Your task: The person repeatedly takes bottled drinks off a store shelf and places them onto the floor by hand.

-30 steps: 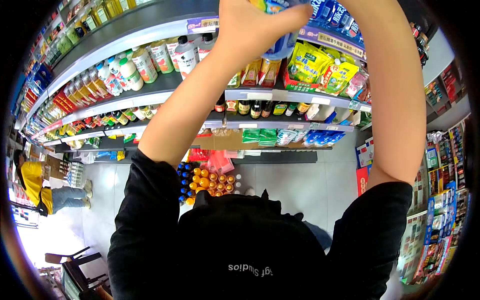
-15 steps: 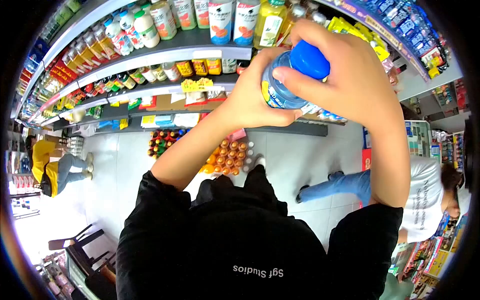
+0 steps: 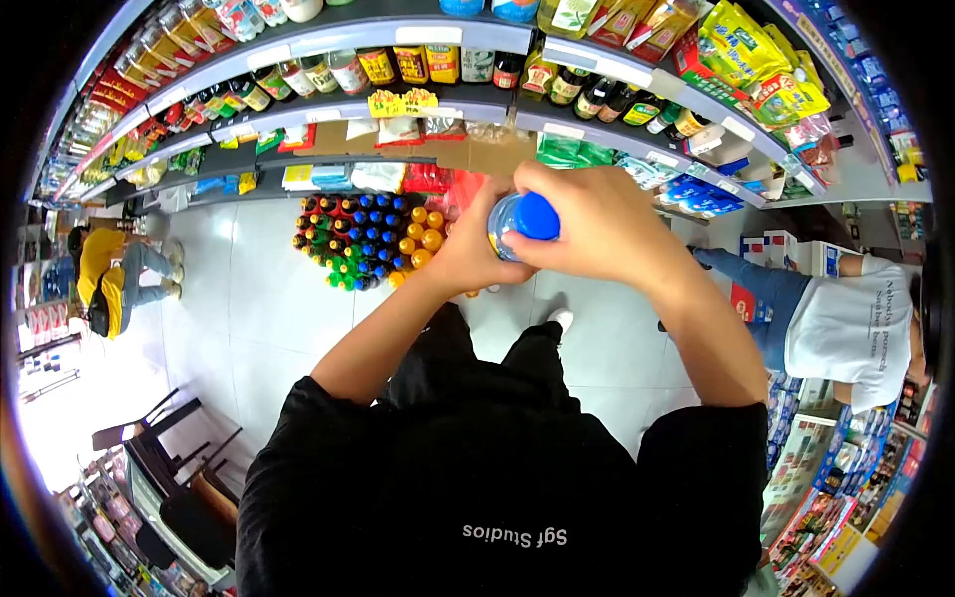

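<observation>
Both my hands are around a clear plastic bottle [image 3: 504, 229] with a large blue cap [image 3: 537, 216], held out in front of my chest. My left hand [image 3: 466, 249] wraps the bottle's body from the left side. From the right, my right hand [image 3: 602, 219] grips around the cap, its thumb lying across the bottle just below the cap. A bit of yellow label shows beside the left fingers. My hands hide most of the bottle's lower part.
Ahead are shelves [image 3: 477, 35] with sauce bottles and yellow packets [image 3: 741, 45]. Several blue-capped bottles [image 3: 373, 224] and orange-topped bottles [image 3: 423, 229] stand on the floor. A person in white [image 3: 846, 323] is at right, one in yellow [image 3: 99, 274] at far left. Dark chairs [image 3: 164, 468] stand lower left.
The bottle and both hands have come lower and closer to my body, slightly left. My view has tilted down, showing more floor bottles. The person in white has shifted in view.
</observation>
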Tool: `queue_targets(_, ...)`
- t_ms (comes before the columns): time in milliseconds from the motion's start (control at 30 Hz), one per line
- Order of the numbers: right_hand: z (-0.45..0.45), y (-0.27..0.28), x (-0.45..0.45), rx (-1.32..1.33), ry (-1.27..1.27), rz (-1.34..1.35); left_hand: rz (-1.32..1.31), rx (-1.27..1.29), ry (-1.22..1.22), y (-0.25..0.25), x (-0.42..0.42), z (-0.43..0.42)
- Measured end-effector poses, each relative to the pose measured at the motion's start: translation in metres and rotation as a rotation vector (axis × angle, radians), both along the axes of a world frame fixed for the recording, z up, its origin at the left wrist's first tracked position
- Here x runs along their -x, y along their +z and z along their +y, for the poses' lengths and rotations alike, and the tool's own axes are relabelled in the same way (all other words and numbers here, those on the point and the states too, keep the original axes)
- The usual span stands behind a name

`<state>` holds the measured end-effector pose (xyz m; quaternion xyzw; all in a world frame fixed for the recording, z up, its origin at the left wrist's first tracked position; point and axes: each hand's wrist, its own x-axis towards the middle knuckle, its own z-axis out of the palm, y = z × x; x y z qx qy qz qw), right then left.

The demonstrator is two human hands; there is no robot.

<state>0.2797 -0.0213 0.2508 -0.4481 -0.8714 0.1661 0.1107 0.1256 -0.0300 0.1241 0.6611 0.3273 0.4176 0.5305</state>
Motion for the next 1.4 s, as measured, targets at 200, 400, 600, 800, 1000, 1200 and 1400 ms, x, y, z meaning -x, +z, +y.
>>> queue_targets(200, -0.021, -0.068, -0.050, 0.114, 0.035, -0.005, 0.138, 0.200, 0.047, -0.061, -0.047, -0.039)
queue_targets(400, -0.056, -0.108, -0.121, 0.226, -0.033, 0.029, 0.169, 0.218, 0.101, -0.099, -0.120, -0.080)
queue_targets(600, -0.086, -0.132, -0.178, 0.213, -0.080, -0.039, 0.327, 0.210, 0.012, -0.119, -0.179, -0.095)
queue_targets(800, -0.101, -0.152, -0.208, 0.215, -0.165, -0.024, 0.427, 0.223, 0.005, -0.124, -0.211, -0.097)
queue_targets(1000, -0.109, -0.166, -0.203, 0.268, -0.265, 0.021, 0.459, 0.159, -0.042, -0.124, -0.198, -0.103)
queue_targets(1200, -0.112, -0.185, -0.178, 0.280, -0.357, 0.087, 0.466, 0.249, -0.083, -0.136, -0.169, -0.104)
queue_targets(1400, -0.108, -0.191, -0.154, 0.286, -0.365, 0.127, 0.503, 0.253, -0.042, -0.142, -0.146, -0.099)
